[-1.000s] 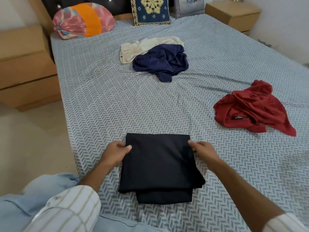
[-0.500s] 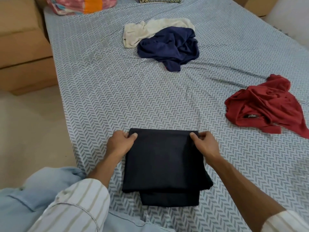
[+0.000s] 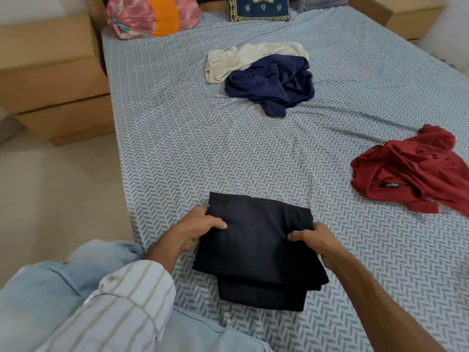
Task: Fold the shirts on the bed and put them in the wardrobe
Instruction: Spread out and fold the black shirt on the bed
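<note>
Both hands grip the folded black shirt (image 3: pixel 256 247) at the near edge of the bed (image 3: pixel 193 148): the left hand (image 3: pixel 195 231) holds its left side with the thumb lying on top of the cloth and the fingers curled underneath, and the right hand (image 3: pixel 313 241) holds its right side the same way, thumb on top. Half a second ago the hands pinched the far corners of the shirt; now they sit lower, at the middle of its sides, and the thumbs reach further in over the fabric. The far edge of the shirt now looks raised and tilted, higher on the left, though whether the whole bundle is off the sheet I cannot tell, since its near folds still seem to lie on the bed. The view has also tipped upward, so the bolster (image 3: pixel 152 15) and blue cushion (image 3: pixel 258 8) at the head of the bed show again, both cut off by the top edge. The cream shirt (image 3: pixel 238 59) and navy shirt (image 3: pixel 274 83) lie crumpled together at mid-bed, touching, the navy one over the cream one's near side. The red shirt (image 3: pixel 411 171) lies crumpled well to the right, its right part cut by the frame edge; the writing on its small black label is too small to read. The fingers of both hands are hidden beneath the black cloth.
</note>
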